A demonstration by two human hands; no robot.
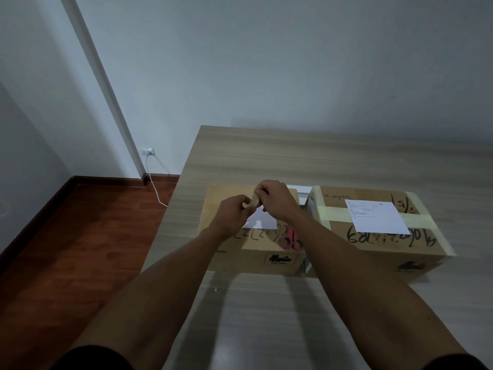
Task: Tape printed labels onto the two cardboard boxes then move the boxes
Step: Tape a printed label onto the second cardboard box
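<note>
Both hands (256,206) grip tape roll (253,201) above left box (248,252).

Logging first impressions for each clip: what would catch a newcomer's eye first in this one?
The two hands meeting over the left cardboard box: the left hand and right hand hold a roll of tape between their fingers, above a white label lying on that box. Beside it on the table, the right cardboard box carries its own printed label, and pink scissors lie on the left box's near edge.
</note>
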